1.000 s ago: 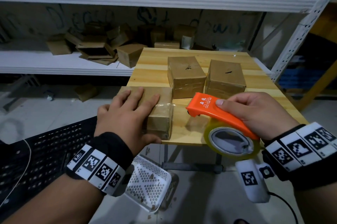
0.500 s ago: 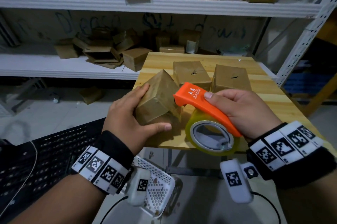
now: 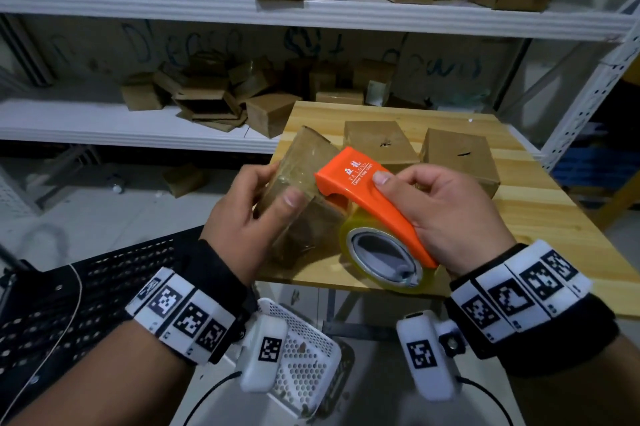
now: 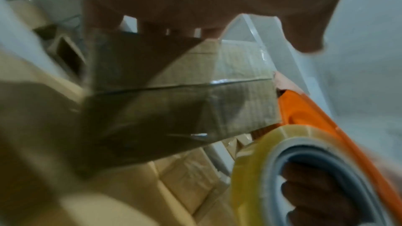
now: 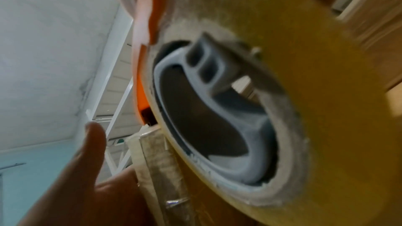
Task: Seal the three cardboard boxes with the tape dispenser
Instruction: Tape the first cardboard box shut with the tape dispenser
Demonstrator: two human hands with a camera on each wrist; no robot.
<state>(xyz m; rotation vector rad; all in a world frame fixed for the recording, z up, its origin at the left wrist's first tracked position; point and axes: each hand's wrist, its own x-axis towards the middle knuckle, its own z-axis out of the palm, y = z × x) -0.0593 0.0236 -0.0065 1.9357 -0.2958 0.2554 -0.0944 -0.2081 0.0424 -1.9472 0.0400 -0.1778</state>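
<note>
— What do we have in our left hand (image 3: 242,217)?

— A small brown cardboard box wrapped in clear tape (image 3: 298,183), tilted on one corner above the near left edge of the pale wooden worktop (image 3: 540,217). Our fingers (image 3: 258,171) curl round its far side and our thumb presses its near face, so the box is firmly grasped. Whether its lowest corner touches the worktop, we cannot tell.

— And our right hand (image 3: 450,214)?

— It grasps the orange plastic tape dispenser with its roll of clear yellowish tape (image 3: 377,210). Our forefinger lies along the orange top, and the left wrist view shows our other fingers (image 4: 315,193) reaching through the grey core of the roll. The dispenser's front end touches the held box on its upper right face.

— The other boxes?

— Two more brown cardboard boxes rest flat beyond our hands, towards the far edge: one in the middle (image 3: 381,145), one nearer the right edge (image 3: 457,158), just beside each other. Behind the worktop, white metal shelves (image 3: 311,13) carry more cartons.
</note>
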